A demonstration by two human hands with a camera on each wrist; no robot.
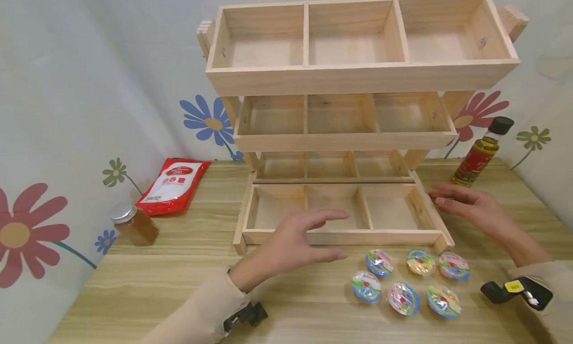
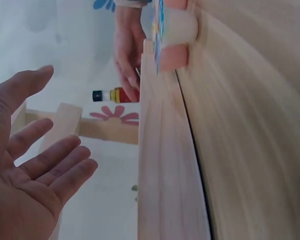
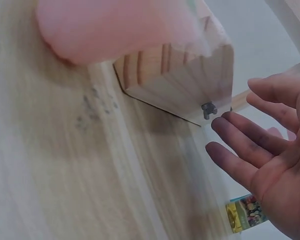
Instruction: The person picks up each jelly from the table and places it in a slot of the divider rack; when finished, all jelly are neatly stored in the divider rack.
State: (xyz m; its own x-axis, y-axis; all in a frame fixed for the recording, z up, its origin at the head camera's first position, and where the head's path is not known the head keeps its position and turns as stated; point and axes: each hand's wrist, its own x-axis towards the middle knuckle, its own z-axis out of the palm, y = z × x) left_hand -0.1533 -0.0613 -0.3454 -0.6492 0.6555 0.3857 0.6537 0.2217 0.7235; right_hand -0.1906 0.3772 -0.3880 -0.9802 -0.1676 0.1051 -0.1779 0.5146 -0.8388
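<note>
A wooden tiered rack (image 1: 358, 80) with divided compartments stands at the centre. My left hand (image 1: 300, 239) hovers in front of its lowest tray, fingers and thumb spread apart and holding nothing. In the left wrist view this hand (image 2: 40, 165) shows its bare palm beside the rack's front board (image 2: 162, 150). My right hand (image 1: 474, 204) is at the rack's lower right side, between it and an oil bottle (image 1: 476, 157). The right wrist view shows relaxed fingers of this hand (image 3: 270, 145), fingertips close to a metal fastener (image 3: 208, 110) on the wooden side.
Several sealed jelly cups (image 1: 404, 299) lie on the wood-grain table (image 1: 188, 284) in front of the rack, to the right. At left are a red and white packet (image 1: 174, 184) and a spice jar (image 1: 136, 227) with a silver lid. A flowered curtain (image 1: 112, 85) hangs behind.
</note>
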